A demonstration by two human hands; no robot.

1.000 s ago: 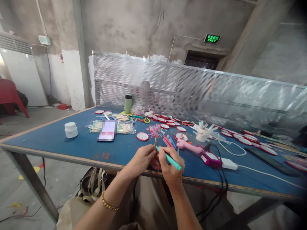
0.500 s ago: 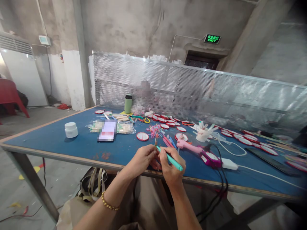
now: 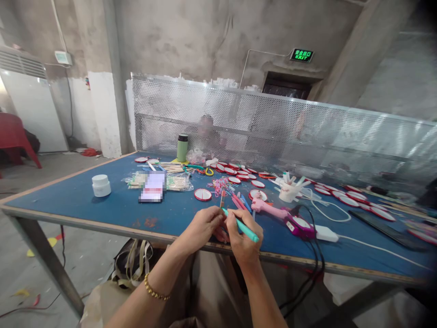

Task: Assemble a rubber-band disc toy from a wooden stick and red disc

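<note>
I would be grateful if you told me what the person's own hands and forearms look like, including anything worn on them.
Both the left hand and the right hand are bare, without gloves. No sleeve shows on either forearm. A bracelet of rounded, gold-coloured beads circles the left one; no band shows on the right.
</note>
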